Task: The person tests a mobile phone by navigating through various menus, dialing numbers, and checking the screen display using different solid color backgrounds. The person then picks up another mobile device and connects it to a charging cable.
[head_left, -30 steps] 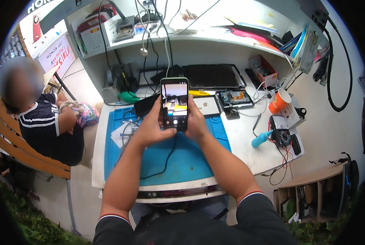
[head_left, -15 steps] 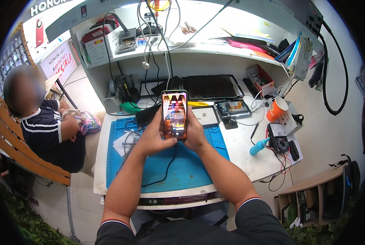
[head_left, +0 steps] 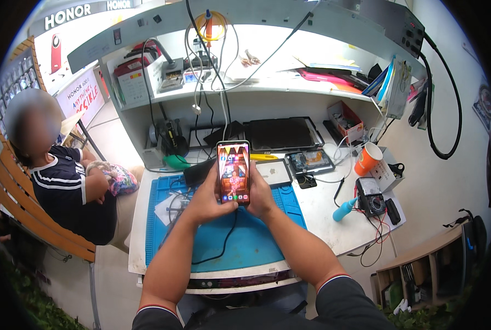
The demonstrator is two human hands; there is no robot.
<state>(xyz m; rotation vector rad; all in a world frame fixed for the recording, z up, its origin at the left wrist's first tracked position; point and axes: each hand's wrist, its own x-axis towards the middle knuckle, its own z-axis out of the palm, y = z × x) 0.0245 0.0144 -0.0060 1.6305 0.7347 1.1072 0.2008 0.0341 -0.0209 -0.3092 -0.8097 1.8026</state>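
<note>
Upright between my two hands is a smartphone (head_left: 233, 171), its lit screen showing a colourful wallpaper and a row of app icons. My left hand (head_left: 208, 199) wraps its left side, with the thumb at the bottom edge of the screen. My right hand (head_left: 261, 193) grips the right side and lower corner. Below them lies a blue work mat (head_left: 245, 236) with a black cable (head_left: 222, 252) running across it. A dark phone-like slab (head_left: 197, 172) rests just beyond my left hand. Past my right hand lies a pale panel in a dark frame (head_left: 274, 172).
On the right stand an orange cup (head_left: 368, 159), a light-blue bottle (head_left: 344, 210) and a multimeter (head_left: 370, 196) with leads. An opened device (head_left: 310, 161) and a large dark panel (head_left: 285, 133) lie behind. Cables (head_left: 223, 82) hang from the shelf. A person (head_left: 72, 176) sits at the left.
The phone's screen has gone from a camera-like picture to a home screen with icons. Phone and hands sit slightly lower in the picture, as the whole view has shifted; both hands keep their grip.
</note>
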